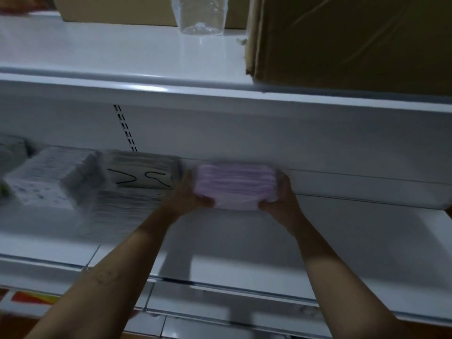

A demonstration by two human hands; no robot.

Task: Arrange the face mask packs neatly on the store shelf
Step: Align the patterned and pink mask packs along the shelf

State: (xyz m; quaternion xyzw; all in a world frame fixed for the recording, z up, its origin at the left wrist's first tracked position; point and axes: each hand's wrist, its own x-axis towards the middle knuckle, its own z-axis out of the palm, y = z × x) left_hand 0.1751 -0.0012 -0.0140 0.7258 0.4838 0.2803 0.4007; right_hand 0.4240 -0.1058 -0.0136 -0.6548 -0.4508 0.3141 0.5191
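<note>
Gripping blurred pink pack [236, 187], left hand [188, 195], right hand [279, 200], fingers hidden

Right of the pink pack [236, 187] and in front of it, the shelf [342, 241] lies open; white packs [137, 182] crowd its left.

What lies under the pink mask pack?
Only the white shelf shows below the pink mask pack, gripped by left hand and right hand; its underside is hidden.

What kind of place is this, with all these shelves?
Probably a shop, maybe its stockroom: long white shelves, mask packs lined up beside the pink pack, and a cardboard box stored on top.
</note>
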